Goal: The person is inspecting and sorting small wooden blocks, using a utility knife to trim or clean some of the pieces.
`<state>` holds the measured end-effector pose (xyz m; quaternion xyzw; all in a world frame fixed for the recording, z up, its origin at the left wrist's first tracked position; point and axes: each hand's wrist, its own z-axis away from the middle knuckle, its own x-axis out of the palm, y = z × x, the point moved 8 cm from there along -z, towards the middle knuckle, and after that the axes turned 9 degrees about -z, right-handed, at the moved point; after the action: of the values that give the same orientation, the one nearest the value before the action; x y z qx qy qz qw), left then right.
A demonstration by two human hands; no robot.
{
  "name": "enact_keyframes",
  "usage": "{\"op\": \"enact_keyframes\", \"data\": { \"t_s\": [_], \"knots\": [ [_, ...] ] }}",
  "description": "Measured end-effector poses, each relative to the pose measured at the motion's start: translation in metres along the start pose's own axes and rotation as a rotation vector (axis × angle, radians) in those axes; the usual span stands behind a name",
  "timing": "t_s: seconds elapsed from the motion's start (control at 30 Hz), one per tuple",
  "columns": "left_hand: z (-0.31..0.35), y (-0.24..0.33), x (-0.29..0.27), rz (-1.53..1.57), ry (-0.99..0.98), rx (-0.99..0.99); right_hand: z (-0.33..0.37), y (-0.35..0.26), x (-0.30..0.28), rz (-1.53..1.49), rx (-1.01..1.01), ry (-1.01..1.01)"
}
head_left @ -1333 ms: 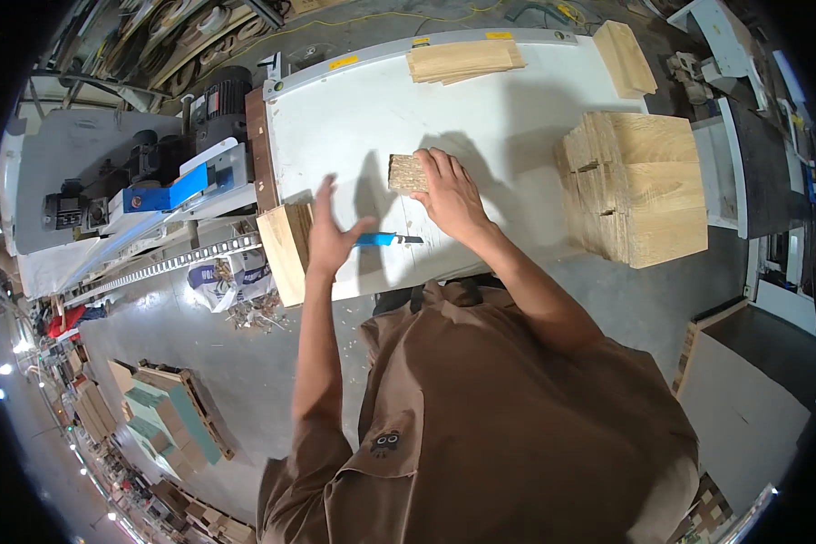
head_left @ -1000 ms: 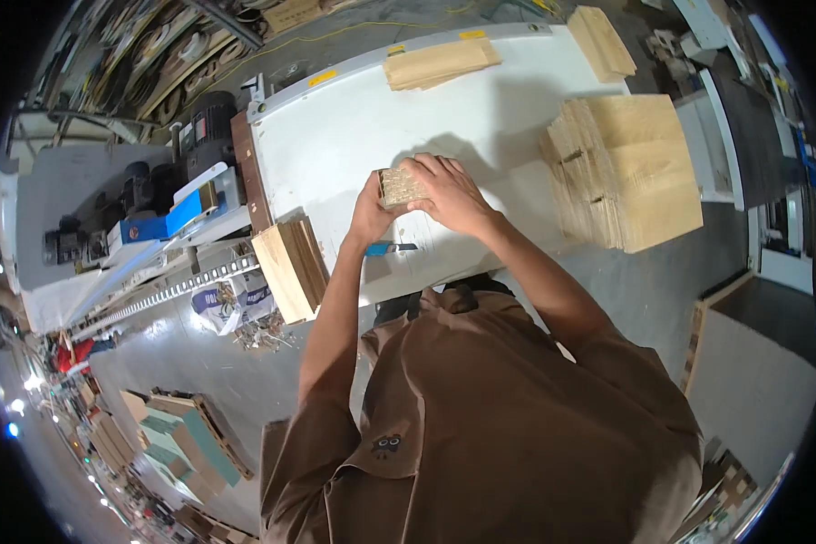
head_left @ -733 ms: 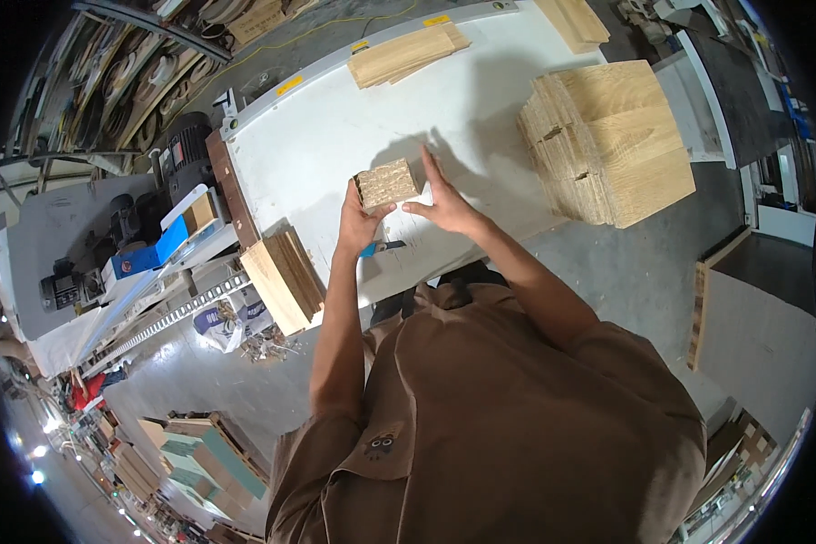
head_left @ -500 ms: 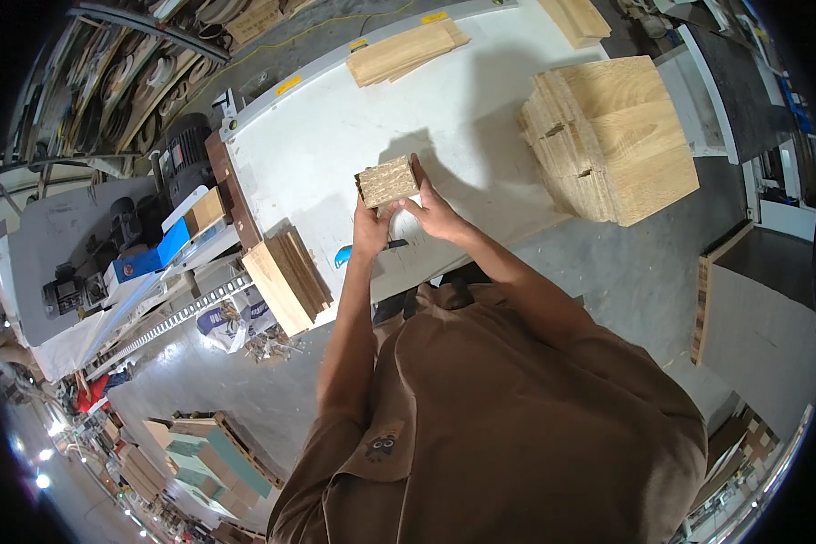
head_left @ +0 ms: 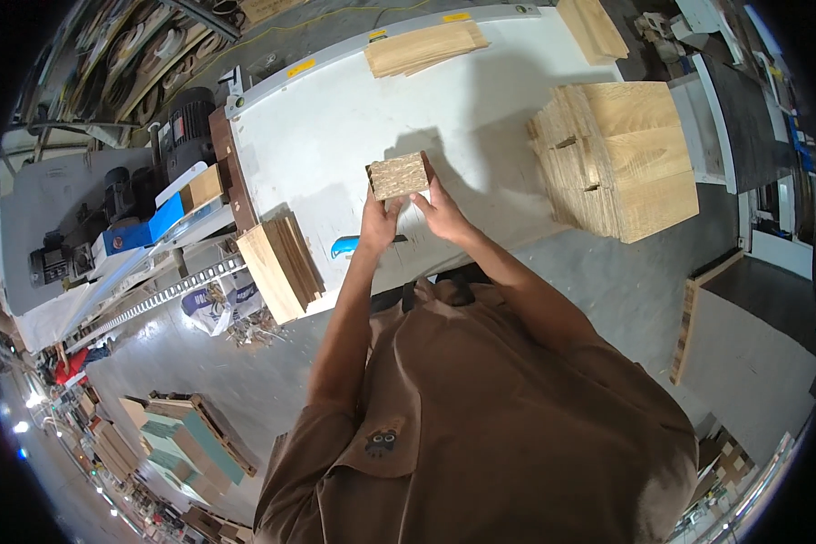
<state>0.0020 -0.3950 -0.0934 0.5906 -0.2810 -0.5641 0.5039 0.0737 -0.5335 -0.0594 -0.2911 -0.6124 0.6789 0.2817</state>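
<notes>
Between my two hands is a small block of particle board (head_left: 398, 176), its rough, chip-textured face turned up. It may be several pieces pressed together; I cannot tell. My left hand (head_left: 379, 220) closes on its left side and my right hand (head_left: 442, 214) grips its right side, both thumbs near the lower edge. The block is held over the white worktable (head_left: 308, 136), casting a shadow on it. A blue-handled utility knife (head_left: 344, 247) lies on the table, partly hidden beneath my left wrist.
A tall stack of wood-patterned boards (head_left: 648, 154) stands at the table's right. Narrow strips (head_left: 276, 272) are stacked at the near left corner. More strips (head_left: 426, 47) lie by the long grey bar (head_left: 344, 59) along the far edge. Left of the table is a machine with a motor (head_left: 190, 127).
The whole view has shifted slightly as my head moved. The block is a little more level, and both hands keep their hold. More of the utility knife shows.
</notes>
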Motion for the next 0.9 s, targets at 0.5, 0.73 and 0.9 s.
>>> {"op": "enact_keyframes", "data": {
  "t_s": [0.5, 0.73, 0.9],
  "knots": [
    [-0.007, 0.022, -0.032, -0.163, -0.023, 0.016, -0.037, -0.149, 0.007, 1.044, -0.27, -0.14],
    [0.079, -0.027, -0.054, -1.069, -0.271, -0.074, -0.035, -0.148, 0.004, 0.963, -0.33, -0.088],
    [0.115, -0.048, -0.06, -1.011, -0.138, -0.019, -0.034, -0.145, -0.001, 0.954, -0.31, -0.088]
  ]
}}
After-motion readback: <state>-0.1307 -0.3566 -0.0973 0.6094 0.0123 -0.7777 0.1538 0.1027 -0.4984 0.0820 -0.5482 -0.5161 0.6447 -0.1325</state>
